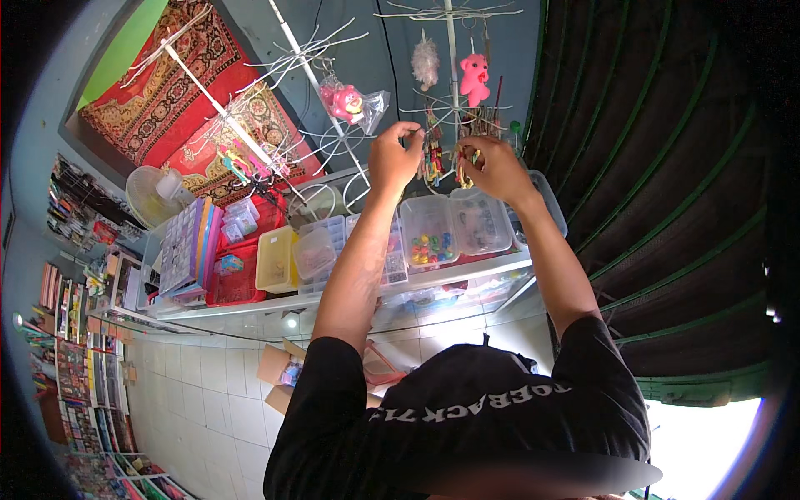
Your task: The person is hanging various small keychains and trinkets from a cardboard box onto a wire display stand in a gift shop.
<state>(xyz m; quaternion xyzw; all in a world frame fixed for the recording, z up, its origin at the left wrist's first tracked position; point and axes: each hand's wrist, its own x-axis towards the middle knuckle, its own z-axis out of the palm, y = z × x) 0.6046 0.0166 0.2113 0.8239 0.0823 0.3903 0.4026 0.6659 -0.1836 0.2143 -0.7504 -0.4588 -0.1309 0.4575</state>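
Note:
Both my arms reach up to a white wire display rack with hooked arms. My left hand is at its left side, thumb and forefinger pinched near the tip of a wire arm; whether they hold something small is unclear. Beside it hangs a bunch of colourful braided cords. To the right, my right hand has its fingers on a second bunch of yellow and red braided cords, partly hidden by the fingers. Above hang a pink plush-like figure charm and a pale fluffy charm.
Below the hands, a glass display counter bears clear plastic boxes, a yellow tub and red baskets. More wire racks and a fan stand left. A dark green-ribbed shutter borders the right.

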